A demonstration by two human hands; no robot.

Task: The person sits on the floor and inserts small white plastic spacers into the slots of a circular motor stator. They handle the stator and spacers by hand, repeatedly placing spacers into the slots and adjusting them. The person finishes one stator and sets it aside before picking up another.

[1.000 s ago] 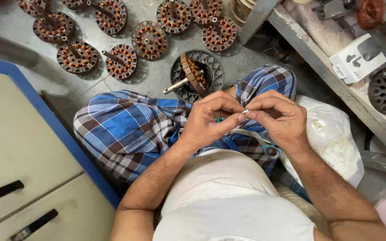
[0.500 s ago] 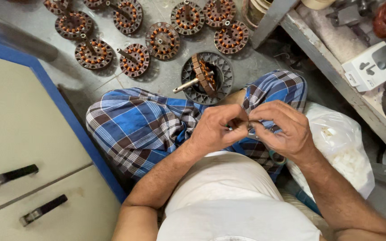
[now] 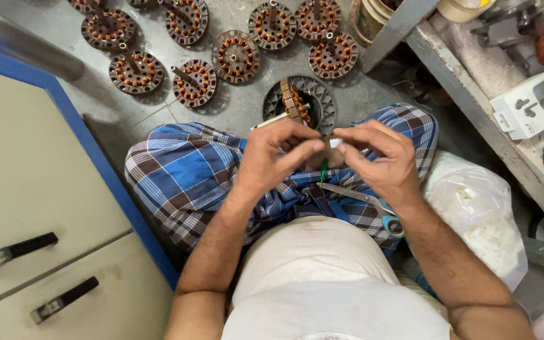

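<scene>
I sit on the floor with a blue checked cloth (image 3: 184, 176) over my legs. My left hand (image 3: 278, 157) and my right hand (image 3: 379, 157) meet above my lap, fingertips pinched together on a small white piece (image 3: 335, 143). A thin green strand (image 3: 323, 170) hangs just below the fingers. Scissors with blue handles (image 3: 366, 203) lie on my lap under the right hand. Just beyond my hands a wound motor stator with a shaft (image 3: 294, 107) stands tilted in a round dark housing (image 3: 322, 94).
Several copper-wound stators (image 3: 234, 55) lie on the grey floor ahead. A cream cabinet with a blue edge (image 3: 33, 189) and black handles is at my left. A shelf (image 3: 486, 107) with a white box (image 3: 530, 104) and a bag of white bits (image 3: 480, 214) sits at my right.
The view has shifted a little, and the hands sit lower in the frame. My fingers have stayed pinched together on the small piece, working it slightly.
</scene>
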